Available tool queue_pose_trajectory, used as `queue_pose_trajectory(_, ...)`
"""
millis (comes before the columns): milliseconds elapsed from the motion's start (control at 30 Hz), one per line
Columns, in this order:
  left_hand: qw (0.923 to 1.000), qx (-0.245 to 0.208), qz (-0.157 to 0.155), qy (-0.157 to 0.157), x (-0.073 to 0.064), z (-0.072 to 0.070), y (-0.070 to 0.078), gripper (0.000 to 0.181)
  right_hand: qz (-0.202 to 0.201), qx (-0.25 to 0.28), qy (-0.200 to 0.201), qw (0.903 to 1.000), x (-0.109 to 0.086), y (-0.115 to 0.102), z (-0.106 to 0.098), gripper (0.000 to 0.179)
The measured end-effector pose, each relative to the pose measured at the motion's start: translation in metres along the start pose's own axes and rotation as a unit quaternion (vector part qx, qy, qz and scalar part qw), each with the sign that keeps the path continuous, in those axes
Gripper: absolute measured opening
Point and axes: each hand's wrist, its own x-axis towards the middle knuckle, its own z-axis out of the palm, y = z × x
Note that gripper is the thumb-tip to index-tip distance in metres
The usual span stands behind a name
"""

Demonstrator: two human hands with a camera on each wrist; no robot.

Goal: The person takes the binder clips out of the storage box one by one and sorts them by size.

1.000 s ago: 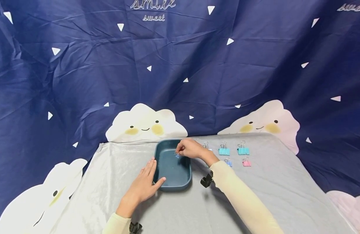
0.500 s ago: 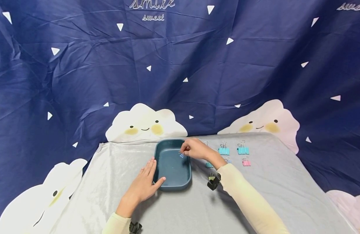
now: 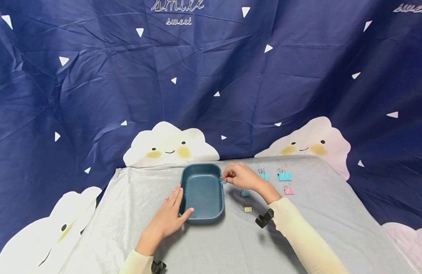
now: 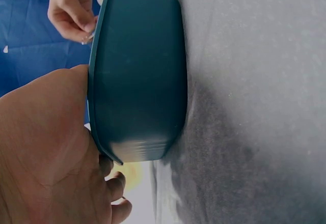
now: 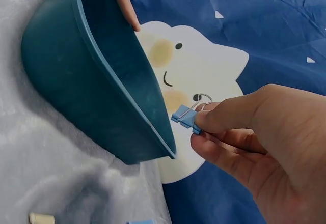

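A dark teal plastic bin stands on the grey cloth. My left hand rests against its left side, fingers straight and thumb over the near corner; the left wrist view shows the palm along the rim. Between thumb and fingertips, my right hand pinches a small blue binder clip by its body. One wire handle of the clip sticks up. In the head view this clip overlaps the bin's right rim; the right wrist view has it just beside that rim.
Right of the bin lie more binder clips: a yellow one, a dark teal one, a pink one and two larger turquoise ones. My right hand partly covers that group. A navy cloud-print curtain hangs behind the table.
My right hand has moved right with the blue binder clip, from over the bin's inside to its right rim. The yellow clip has come out from behind the forearm. My left hand stays put.
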Motion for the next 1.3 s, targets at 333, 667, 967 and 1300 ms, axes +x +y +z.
queue_pose_trajectory(333,1.0,-0.005,-0.003,-0.003,-0.001,-0.001,0.001,0.095,0.032,0.018,0.016,0.9992,-0.029,0.009,-0.018,0.013)
queue_pose_trajectory(667,1.0,-0.003,-0.001,-0.001,-0.001,0.0,0.001,0.095,0.057,0.003,0.028,0.998,-0.06,0.027,-0.03,0.008)
queue_pose_trajectory(967,1.0,-0.008,-0.002,0.001,-0.002,0.0,0.001,0.094,0.071,0.002,0.056,0.9959,-0.085,0.035,-0.037,0.01)
queue_pose_trajectory(1300,1.0,-0.006,0.002,0.002,-0.002,-0.002,0.002,0.094,0.085,0.012,0.079,0.9932,-0.111,0.047,-0.048,0.013)
